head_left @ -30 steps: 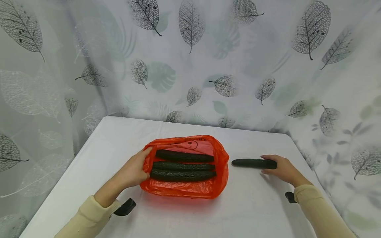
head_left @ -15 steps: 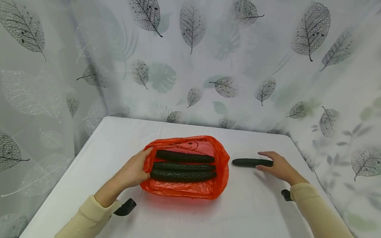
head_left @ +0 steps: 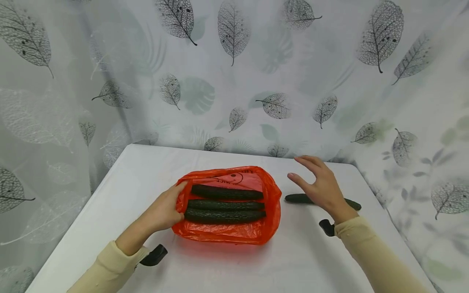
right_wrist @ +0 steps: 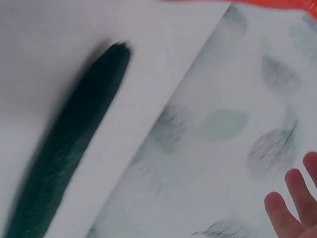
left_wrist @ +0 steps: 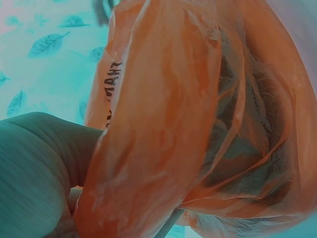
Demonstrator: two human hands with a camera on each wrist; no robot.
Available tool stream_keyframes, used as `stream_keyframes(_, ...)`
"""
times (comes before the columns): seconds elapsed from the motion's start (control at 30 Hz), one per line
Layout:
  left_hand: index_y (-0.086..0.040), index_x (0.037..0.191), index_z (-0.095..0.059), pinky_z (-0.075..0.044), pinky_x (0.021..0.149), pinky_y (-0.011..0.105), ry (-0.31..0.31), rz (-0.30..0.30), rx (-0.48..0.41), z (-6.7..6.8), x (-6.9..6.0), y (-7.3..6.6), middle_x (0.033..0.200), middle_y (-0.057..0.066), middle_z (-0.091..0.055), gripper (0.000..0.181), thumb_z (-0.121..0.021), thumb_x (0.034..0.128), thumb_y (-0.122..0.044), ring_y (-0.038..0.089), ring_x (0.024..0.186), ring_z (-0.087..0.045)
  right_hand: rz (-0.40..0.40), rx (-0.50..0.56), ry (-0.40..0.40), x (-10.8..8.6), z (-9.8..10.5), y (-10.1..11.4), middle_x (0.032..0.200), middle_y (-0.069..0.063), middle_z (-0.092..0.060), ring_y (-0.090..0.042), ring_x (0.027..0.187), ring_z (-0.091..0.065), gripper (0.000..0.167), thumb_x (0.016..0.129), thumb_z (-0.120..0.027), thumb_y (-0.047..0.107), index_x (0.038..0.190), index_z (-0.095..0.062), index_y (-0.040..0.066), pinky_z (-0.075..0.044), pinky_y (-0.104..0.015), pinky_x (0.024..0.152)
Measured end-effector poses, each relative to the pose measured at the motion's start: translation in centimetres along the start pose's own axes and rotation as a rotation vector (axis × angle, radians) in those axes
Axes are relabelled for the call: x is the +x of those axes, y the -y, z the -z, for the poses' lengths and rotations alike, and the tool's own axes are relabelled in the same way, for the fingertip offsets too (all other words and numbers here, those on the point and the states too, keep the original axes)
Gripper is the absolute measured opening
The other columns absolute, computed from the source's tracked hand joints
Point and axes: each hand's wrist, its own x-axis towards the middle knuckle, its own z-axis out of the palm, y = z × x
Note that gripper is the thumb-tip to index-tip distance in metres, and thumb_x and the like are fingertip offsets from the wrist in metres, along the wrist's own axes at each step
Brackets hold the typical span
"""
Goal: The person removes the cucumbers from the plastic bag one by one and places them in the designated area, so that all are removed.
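Observation:
A red plastic bag (head_left: pixel 223 236) lies mouth up on the table, with three dark green cucumbers (head_left: pixel 225 217) side by side in it. At the bag's left side, my left hand (head_left: pixel 165 209) pinches the rim between thumb and fingers; the left wrist view shows the thin plastic bag (left_wrist: pixel 148 124) close up. My right hand (head_left: pixel 320 185) is raised over a lone cucumber (head_left: pixel 353 204) to the right of the bag, hiding its middle. Its fingers are spread and hold nothing. In the right wrist view the cucumber (right_wrist: pixel 69 144) lies apart from the fingertips (right_wrist: pixel 275 202).
The table (head_left: pixel 154 162) is covered in white. A curtain (head_left: pixel 242 81) with a leaf print hangs behind it and at both sides. Black wrist devices (head_left: pixel 154 255) sit below each forearm.
My right hand has let go of the lone cucumber, lifted, and moved left toward the bag. The cucumber stays in its place. My left hand keeps its hold on the bag.

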Motion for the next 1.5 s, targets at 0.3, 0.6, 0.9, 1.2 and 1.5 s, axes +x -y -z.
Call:
stream_keyframes(0.3,0.011,0.150,-0.033,-0.055,0.088,0.053,0.008,0.009,0.003,-0.1,0.0,0.1,0.140,0.030,-0.049,0.089,-0.068,0.0691,0.011,0.039,0.111,-0.056,0.153,0.291,-0.027,0.7,-1.6,7.3,0.145,-0.001,-0.052,-0.025,0.134,-0.047,0.062,0.090,-0.073,0.024,0.148,-0.053,0.019,-0.038,-0.061,0.107)
stream_keyframes(0.6,0.011,0.151,-0.032,-0.055,0.087,0.053,0.013,0.022,0.004,-0.1,0.0,0.2,0.141,0.030,-0.048,0.090,-0.069,0.0694,0.011,0.040,0.111,-0.056,0.019,0.863,0.137,1.0,-3.9,12.1,0.139,-0.014,-0.057,-0.036,0.128,-0.053,0.051,0.102,-0.055,0.033,0.145,-0.050,0.005,-0.047,-0.046,0.104)
stream_keyframes(0.9,0.011,0.151,-0.032,-0.056,0.086,0.052,0.010,0.025,-0.011,-0.2,-0.1,0.3,0.141,0.030,-0.049,0.090,-0.069,0.0690,0.011,0.039,0.110,-0.056,-0.305,1.047,0.211,1.3,-6.8,13.9,0.132,-0.024,-0.060,-0.033,0.119,-0.061,0.049,0.103,-0.054,0.037,0.136,-0.054,0.001,-0.048,-0.052,0.101)
stream_keyframes(1.2,0.010,0.151,-0.032,-0.057,0.084,0.051,0.014,0.034,-0.027,-0.2,-0.3,0.3,0.141,0.029,-0.049,0.090,-0.069,0.0692,0.012,0.039,0.111,-0.056,-0.357,0.916,0.316,0.5,-10.5,13.7,0.118,-0.010,-0.070,-0.034,0.113,-0.065,0.041,0.099,-0.065,0.035,0.126,-0.069,0.005,-0.052,-0.049,0.096)
stream_keyframes(1.5,0.011,0.150,-0.033,-0.056,0.085,0.053,0.004,0.025,-0.010,-0.4,-0.4,0.2,0.141,0.029,-0.049,0.089,-0.069,0.0682,0.012,0.039,0.110,-0.056,-0.293,0.597,0.436,-0.3,-13.1,12.7,0.115,0.005,-0.072,-0.016,0.108,-0.063,0.036,0.092,-0.072,0.043,0.119,-0.077,0.019,-0.053,-0.038,0.092)
